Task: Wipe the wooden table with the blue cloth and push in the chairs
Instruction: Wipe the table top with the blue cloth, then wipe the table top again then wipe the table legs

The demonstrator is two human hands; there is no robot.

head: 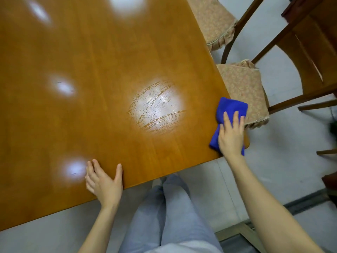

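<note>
- Head view, left: we log the left hand (103,181) flat on the desk (91,52) at its near edge, fingers straight, holding nothing.
- Middle: streaked wet patch (157,106), left of the cloth.
- Right corner: blue cloth (230,110) pressed under the right hand (231,133), fingers straight; its long axis follows the desk's right edge.
- Far right: chair (242,92) just beside the cloth; we judge it not yet pushed in.

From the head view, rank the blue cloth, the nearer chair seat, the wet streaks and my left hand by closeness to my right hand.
1. The cloth, pressed under the right hand at the corner of the table.
2. The nearer chair seat, just past the fingertips, beside the table edge.
3. The wet streaks, leftward, mid-table.
4. The left hand, flat at the near edge.
</note>
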